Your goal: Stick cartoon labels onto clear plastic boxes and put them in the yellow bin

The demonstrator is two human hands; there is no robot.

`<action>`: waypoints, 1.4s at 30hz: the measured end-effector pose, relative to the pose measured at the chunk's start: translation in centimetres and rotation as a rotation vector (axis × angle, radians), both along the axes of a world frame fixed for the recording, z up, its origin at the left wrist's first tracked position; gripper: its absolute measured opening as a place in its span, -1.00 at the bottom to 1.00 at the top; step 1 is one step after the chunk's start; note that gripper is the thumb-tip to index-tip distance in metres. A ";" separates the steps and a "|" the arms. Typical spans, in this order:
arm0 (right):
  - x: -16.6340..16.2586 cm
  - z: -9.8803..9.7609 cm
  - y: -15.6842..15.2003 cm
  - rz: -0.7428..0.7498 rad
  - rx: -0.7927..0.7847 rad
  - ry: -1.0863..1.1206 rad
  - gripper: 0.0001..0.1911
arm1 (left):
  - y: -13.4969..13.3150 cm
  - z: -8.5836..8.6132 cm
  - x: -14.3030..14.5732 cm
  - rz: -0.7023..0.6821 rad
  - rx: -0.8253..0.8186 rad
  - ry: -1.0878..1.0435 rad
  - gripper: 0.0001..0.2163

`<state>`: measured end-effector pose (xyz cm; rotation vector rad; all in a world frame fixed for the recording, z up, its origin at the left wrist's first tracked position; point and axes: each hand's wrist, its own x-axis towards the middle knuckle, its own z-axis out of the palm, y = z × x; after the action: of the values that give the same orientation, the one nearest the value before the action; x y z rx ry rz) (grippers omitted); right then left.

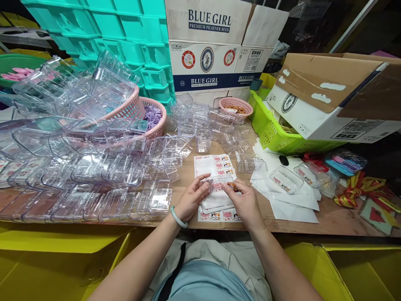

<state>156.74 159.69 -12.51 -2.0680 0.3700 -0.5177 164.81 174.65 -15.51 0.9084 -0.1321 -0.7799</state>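
A clear plastic case (216,204) lies between my hands above the sticker sheet (203,167). The sheet carries pink lettering and cartoon cats. My left hand (192,198), with a pale bangle at the wrist, grips the case's left side, thumb on top. At the right end, my right hand (246,202) is closed on the case, its thumb pressing by a sticker (217,186) with pink lettering and an orange cat. Whether that sticker is fully flat on the case I cannot tell. My fingers beneath the case are hidden.
Rows of clear plastic cases (106,169) cover the left side. Behind stand pink baskets (158,131), teal crates (125,25) and a beer carton (206,37). At right are white papers (291,205), a stickered case (285,180), a lime basket (272,133) and red-gold ribbons (352,192).
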 end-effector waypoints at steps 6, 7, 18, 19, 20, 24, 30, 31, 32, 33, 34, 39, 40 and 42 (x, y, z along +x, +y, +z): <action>-0.1 0.1 0.8 -0.056 -0.204 -0.017 -0.67 | -0.7 0.5 -0.5 0.014 0.069 -0.143 -0.54; -0.2 0.1 0.9 -0.080 -0.263 -0.032 -0.70 | -0.9 0.5 -0.6 0.029 0.087 -0.159 -0.54; -1.5 -0.5 -1.3 -0.146 0.056 -0.069 -0.15 | -1.5 2.4 -2.0 0.022 0.098 -0.172 -0.55; -1.9 -0.1 -1.6 -0.068 0.130 -0.018 -0.23 | -1.5 2.7 -2.2 -0.009 0.092 -0.188 -0.56; -2.4 0.3 -1.9 0.001 0.194 0.023 -0.34 | -1.6 2.9 -2.4 -0.042 0.085 -0.203 -0.56; -4.6 2.3 -4.7 0.192 0.257 0.095 -0.59 | -2.1 2.6 -3.0 -0.193 0.019 -0.253 -0.56; -5.3 2.5 -17.9 -0.505 -0.356 -0.192 -0.49 | -2.5 0.7 -3.1 -0.013 0.342 -0.797 -0.64; -5.0 2.2 -20.3 -0.562 -0.477 -0.174 -0.48 | -2.4 0.3 -2.9 0.059 0.418 -0.899 -0.68; -4.6 1.9 -22.1 -0.573 -0.568 -0.136 -0.49 | -2.2 -0.1 -2.6 0.123 0.480 -0.979 -0.70; -4.2 1.7 -23.3 -0.568 -0.643 -0.099 -0.52 | -2.0 -0.5 -2.3 0.178 0.532 -1.041 -0.71; -3.8 1.5 -23.8 -0.566 -0.702 -0.084 -0.55 | -1.7 -0.9 -2.0 0.218 0.579 -1.094 -0.71; -2.0 -0.3 -15.3 -0.464 -0.745 -0.069 -0.70 | -0.6 -3.1 -1.3 0.198 0.739 -1.355 -0.72; -1.6 -1.0 -12.5 -0.358 -0.700 0.020 -0.66 | -0.5 -3.5 -1.4 0.189 0.747 -1.395 -0.74; -0.7 -2.5 -7.8 -0.245 -0.708 0.139 -0.64 | -0.5 -4.0 -1.6 0.185 0.755 -1.450 -0.80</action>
<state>156.05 151.89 -15.01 -2.7694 0.5882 -0.7265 163.21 174.17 -19.49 2.0423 -1.0484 0.1854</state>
